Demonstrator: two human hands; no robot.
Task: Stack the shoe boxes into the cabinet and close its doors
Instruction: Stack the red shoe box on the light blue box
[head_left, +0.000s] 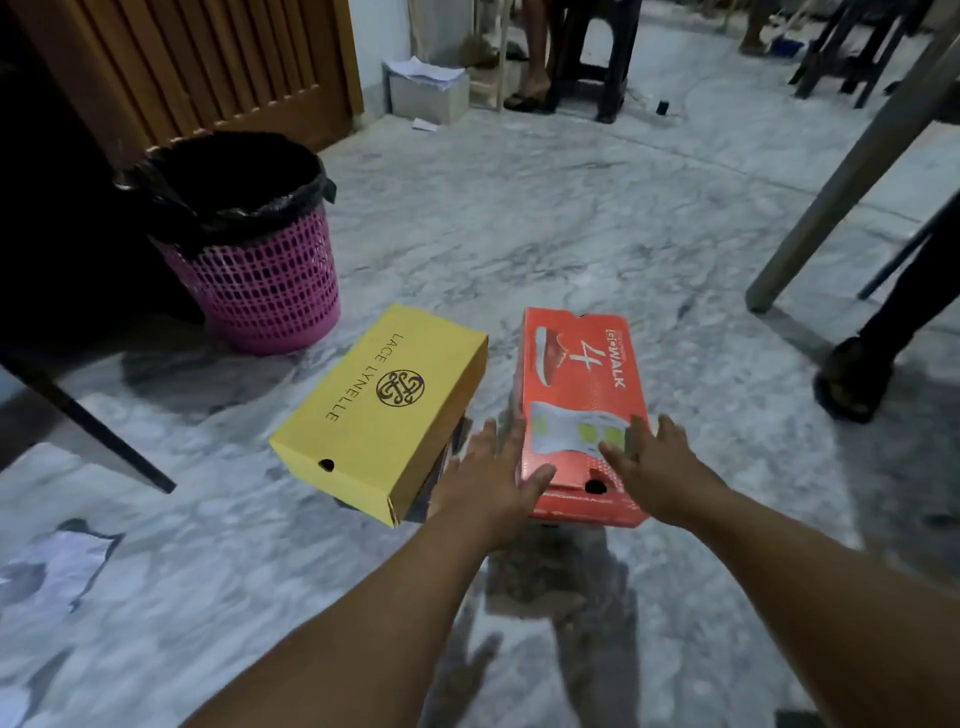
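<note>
A pink basket (265, 280) lined with a black bag stands at the left on the marble floor (519, 218). Right of it lies a yellow shoe box (384, 410) printed LACE LYNELLE, lid on, raised on something dark. Just beside it lies a red shoe box (576, 395) with a white 4. The left hand (493, 478), fingers straight and spread, reaches its near left corner; the right hand (654, 467), fingers likewise wide, its right edge. Bare floor stretches beyond; a metal leg (852, 171) slants at right.
</note>
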